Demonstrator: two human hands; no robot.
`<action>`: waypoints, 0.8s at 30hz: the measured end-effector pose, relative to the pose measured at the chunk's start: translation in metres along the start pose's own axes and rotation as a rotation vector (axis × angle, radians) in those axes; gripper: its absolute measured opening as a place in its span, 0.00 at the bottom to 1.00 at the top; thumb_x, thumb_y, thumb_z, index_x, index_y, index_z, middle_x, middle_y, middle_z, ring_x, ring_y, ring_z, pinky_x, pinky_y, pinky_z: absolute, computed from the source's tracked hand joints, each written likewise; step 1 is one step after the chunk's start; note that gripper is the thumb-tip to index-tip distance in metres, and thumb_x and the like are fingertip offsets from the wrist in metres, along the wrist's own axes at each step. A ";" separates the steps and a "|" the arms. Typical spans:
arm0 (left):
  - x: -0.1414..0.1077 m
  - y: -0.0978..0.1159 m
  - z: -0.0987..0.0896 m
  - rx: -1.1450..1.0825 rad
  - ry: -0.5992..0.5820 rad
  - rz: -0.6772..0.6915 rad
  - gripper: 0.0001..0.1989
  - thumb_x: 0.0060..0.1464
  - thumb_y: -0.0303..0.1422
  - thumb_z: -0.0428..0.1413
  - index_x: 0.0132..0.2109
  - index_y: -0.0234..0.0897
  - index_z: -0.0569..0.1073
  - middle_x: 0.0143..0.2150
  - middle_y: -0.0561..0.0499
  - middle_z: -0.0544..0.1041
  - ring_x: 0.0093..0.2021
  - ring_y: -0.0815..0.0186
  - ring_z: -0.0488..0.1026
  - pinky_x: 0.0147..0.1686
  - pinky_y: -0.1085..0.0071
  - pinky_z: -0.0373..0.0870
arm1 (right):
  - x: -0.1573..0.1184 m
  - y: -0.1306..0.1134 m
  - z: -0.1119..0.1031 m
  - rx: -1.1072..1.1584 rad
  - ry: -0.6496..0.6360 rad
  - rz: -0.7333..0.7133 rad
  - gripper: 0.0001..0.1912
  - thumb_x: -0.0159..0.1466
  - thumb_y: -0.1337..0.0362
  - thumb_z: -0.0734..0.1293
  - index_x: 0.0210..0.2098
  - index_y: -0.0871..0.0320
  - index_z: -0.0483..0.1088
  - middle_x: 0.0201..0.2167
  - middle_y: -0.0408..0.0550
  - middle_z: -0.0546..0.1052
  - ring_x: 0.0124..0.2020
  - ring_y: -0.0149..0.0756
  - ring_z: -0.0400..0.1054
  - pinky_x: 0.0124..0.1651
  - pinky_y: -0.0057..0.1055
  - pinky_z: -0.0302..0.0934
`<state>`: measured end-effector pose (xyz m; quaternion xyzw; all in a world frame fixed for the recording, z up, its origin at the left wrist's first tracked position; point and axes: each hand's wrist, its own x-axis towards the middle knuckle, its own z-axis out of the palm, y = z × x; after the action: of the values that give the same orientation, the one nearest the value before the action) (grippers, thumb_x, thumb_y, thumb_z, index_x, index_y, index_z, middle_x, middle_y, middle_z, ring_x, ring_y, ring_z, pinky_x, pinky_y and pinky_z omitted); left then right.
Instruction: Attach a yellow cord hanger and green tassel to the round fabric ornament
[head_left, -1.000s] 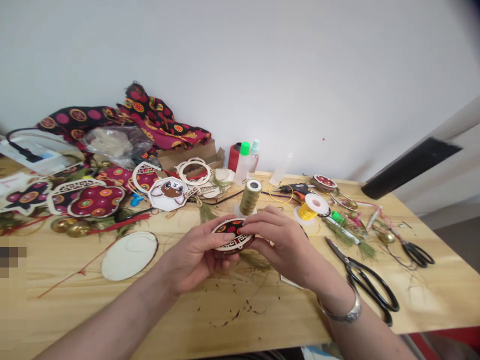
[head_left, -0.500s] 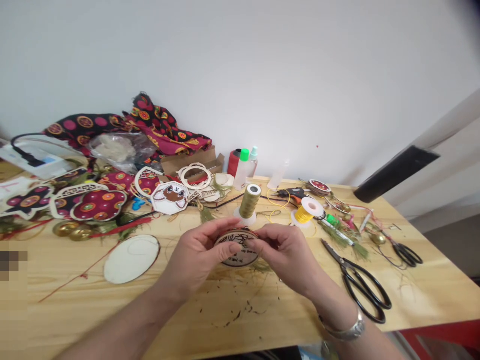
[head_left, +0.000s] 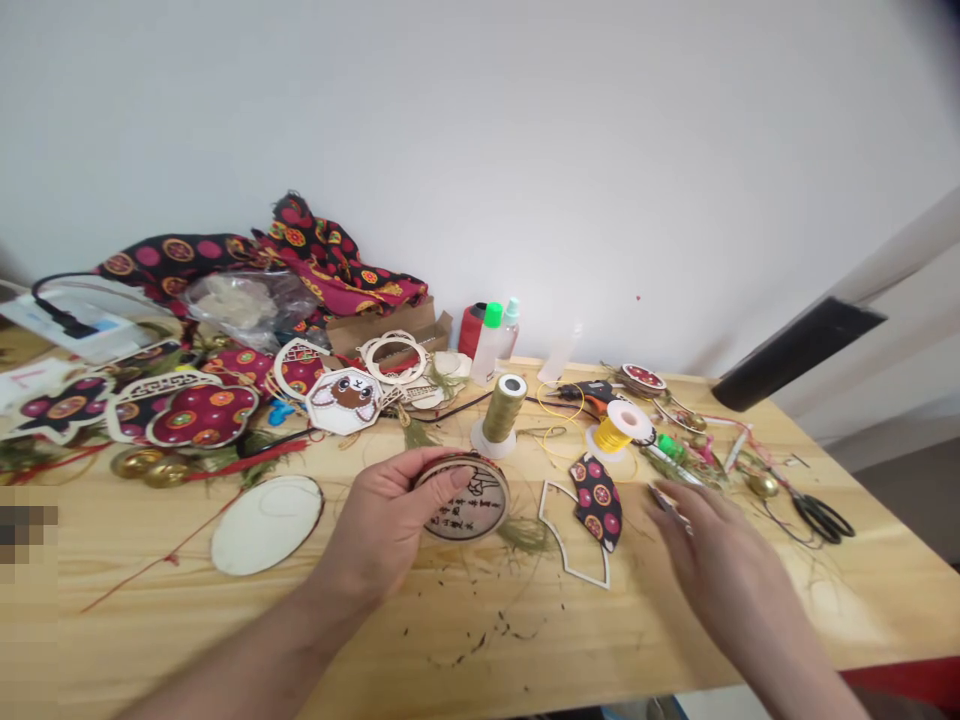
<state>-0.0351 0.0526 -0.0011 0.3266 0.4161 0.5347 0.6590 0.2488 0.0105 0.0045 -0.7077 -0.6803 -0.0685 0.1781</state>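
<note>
My left hand (head_left: pixel 390 510) grips a round wooden ornament (head_left: pixel 472 515), thumb across its pale face with black written characters and a line drawing. Some patterned fabric shows at its top rim. My right hand (head_left: pixel 720 560), slightly blurred, is closed around the scissors (head_left: pixel 669 508); only part of the blades shows between thumb and fingers, and the handles are hidden. Between the hands lie a fan-shaped piece of dark patterned fabric (head_left: pixel 598 503) and a white fan-shaped frame (head_left: pixel 555 530), partly overlapping. Green tassel threads (head_left: pixel 525 535) lie beside the ornament.
A green thread spool (head_left: pixel 501 410) and a yellow cord spool (head_left: pixel 613 428) stand ahead. A pale oval disc (head_left: pixel 266 525) lies left. Ornaments and fabric (head_left: pixel 322 250) crowd the back left. Smaller scissors (head_left: pixel 821 518) and a glue gun (head_left: pixel 589 392) lie right.
My right hand has let go of the round ornament and moved right onto the scissors. The fan-shaped fabric and frame have come into view. My left hand still holds the ornament.
</note>
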 end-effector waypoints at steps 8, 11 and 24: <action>0.004 0.006 0.006 -0.084 0.031 -0.169 0.11 0.37 0.31 0.69 0.31 0.32 0.80 0.26 0.49 0.82 0.24 0.67 0.77 0.25 0.74 0.75 | -0.032 0.076 0.005 -0.267 -0.363 0.199 0.16 0.59 0.65 0.57 0.40 0.62 0.73 0.36 0.60 0.78 0.37 0.49 0.75 0.38 0.38 0.66; 0.006 0.007 0.006 -0.109 0.025 -0.257 0.12 0.33 0.31 0.71 0.29 0.31 0.80 0.25 0.48 0.82 0.24 0.66 0.77 0.25 0.74 0.75 | -0.028 0.072 0.003 -0.244 -0.380 0.222 0.17 0.57 0.64 0.58 0.40 0.63 0.73 0.37 0.60 0.78 0.36 0.49 0.75 0.38 0.38 0.67; 0.000 0.003 0.004 -0.019 -0.040 -0.230 0.10 0.37 0.29 0.69 0.31 0.36 0.81 0.27 0.51 0.83 0.25 0.69 0.77 0.27 0.77 0.74 | -0.022 0.004 -0.035 0.552 -0.125 0.011 0.15 0.56 0.59 0.66 0.42 0.55 0.70 0.41 0.51 0.77 0.37 0.41 0.74 0.37 0.29 0.69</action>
<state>-0.0330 0.0534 0.0036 0.2810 0.4325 0.4528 0.7273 0.2562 -0.0224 0.0294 -0.6390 -0.6790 0.1639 0.3222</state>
